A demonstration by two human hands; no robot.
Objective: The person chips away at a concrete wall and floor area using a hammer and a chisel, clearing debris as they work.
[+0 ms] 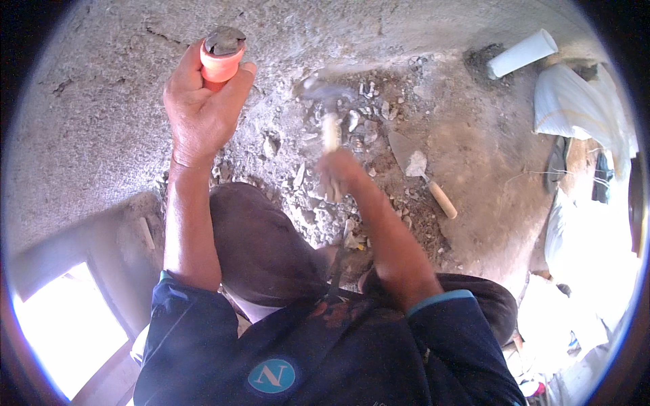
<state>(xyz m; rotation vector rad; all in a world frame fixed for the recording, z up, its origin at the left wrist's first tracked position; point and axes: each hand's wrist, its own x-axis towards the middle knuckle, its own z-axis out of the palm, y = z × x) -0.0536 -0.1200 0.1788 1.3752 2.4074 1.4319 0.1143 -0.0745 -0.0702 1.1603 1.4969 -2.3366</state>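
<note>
- My left hand has the rough grey wall on its outer side.
- My bent leg fills much of the space between my forearms.
- Loose rubble lies about my right hand.
- The trowel obstructs a low sweep rightward.
- Past it, I could cross bare dirt until the white sacks or white pipe.

Chisel grip at 11 o'clock showing smooth orange plastic; striking head showing dull, rough metal. Trowel handle at 3 o'clock showing smooth wood; pipe at 2, smooth plastic; wall at 10, rough, matt.
</note>
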